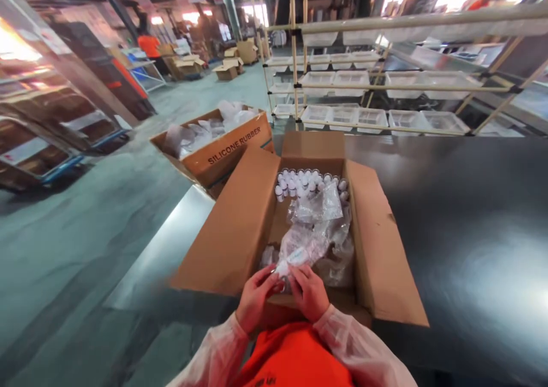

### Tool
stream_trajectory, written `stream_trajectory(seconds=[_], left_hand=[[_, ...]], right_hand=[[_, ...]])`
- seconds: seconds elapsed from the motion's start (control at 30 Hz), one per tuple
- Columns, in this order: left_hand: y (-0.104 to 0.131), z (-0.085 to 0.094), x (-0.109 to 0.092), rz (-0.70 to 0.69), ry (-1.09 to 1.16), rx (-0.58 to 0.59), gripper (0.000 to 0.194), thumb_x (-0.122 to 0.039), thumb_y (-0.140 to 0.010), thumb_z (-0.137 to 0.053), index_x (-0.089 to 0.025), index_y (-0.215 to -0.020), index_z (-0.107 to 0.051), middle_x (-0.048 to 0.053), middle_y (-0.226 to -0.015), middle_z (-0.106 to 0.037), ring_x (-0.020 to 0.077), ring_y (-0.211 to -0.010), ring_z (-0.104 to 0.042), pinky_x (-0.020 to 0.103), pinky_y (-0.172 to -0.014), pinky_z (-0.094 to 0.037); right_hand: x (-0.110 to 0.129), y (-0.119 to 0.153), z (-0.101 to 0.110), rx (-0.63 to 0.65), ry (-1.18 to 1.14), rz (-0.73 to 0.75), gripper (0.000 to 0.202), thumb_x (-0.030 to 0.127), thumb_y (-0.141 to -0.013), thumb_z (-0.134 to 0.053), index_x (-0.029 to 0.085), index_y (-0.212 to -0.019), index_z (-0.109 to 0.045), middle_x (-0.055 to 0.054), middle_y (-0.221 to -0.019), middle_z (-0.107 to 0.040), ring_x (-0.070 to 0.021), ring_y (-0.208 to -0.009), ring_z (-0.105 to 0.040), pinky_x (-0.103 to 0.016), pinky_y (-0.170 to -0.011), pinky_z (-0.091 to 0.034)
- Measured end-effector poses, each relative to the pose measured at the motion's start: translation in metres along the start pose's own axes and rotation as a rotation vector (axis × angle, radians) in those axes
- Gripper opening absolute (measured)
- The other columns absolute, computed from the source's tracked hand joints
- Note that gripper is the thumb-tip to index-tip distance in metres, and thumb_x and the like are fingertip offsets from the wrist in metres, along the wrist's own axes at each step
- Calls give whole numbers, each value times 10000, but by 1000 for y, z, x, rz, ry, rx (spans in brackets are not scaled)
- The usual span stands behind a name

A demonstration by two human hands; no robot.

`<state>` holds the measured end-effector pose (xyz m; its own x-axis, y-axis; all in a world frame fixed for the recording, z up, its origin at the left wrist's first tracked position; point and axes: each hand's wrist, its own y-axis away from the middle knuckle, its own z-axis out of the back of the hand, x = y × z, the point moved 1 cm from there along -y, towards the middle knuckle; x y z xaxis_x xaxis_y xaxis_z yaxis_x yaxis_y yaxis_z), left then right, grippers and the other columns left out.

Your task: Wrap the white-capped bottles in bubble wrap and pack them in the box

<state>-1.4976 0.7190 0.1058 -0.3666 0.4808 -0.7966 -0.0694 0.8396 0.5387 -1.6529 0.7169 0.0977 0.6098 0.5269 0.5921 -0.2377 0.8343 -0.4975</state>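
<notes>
Both hands pinch one clear bag (299,249) at box (240,227) near edge: left hand (256,297) and right hand (309,291) level; bag runs away from them.

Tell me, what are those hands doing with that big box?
A person in an orange top stands at a dark table with an open cardboard box in front of them. Both hands are at the near edge of the box: the left hand and the right hand pinch a clear plastic bag between them. More crumpled bags lie inside, and small white-capped bottles stand in rows at the far end. Another box sits behind on the left.
</notes>
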Motion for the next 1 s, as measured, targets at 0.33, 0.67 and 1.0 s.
stream_trajectory(seconds=[0.33,0.67,1.0], left_hand=[[-7,-22,-3,265,256,129,111,-172,-803,-669,-118,-815,-573,-4,-661,-629,53,-551,-593,139,-552,-502],[-10,-34,8,-124,-65,297,295,-256,-525,-826,-134,-736,-660,5,-662,-660,112,-583,-560,215,-571,-472],[-3,-39,-16,-296,-402,521,347,-298,-620,-775,-153,-933,-735,72,-902,-728,201,-812,-638,292,-800,-494]], right_hand=[[5,8,26,-31,66,-145,226,185,-928,-437,156,-1003,-648,-81,-859,-678,-187,-763,-637,-273,-668,-511],[25,7,28,-61,-58,-129,216,235,-936,-448,179,-950,-656,-69,-833,-683,-162,-767,-641,-245,-693,-503],[10,-67,127,366,246,-143,537,335,-597,-837,190,-1092,-692,-106,-1072,-684,-292,-983,-591,-365,-799,-456]])
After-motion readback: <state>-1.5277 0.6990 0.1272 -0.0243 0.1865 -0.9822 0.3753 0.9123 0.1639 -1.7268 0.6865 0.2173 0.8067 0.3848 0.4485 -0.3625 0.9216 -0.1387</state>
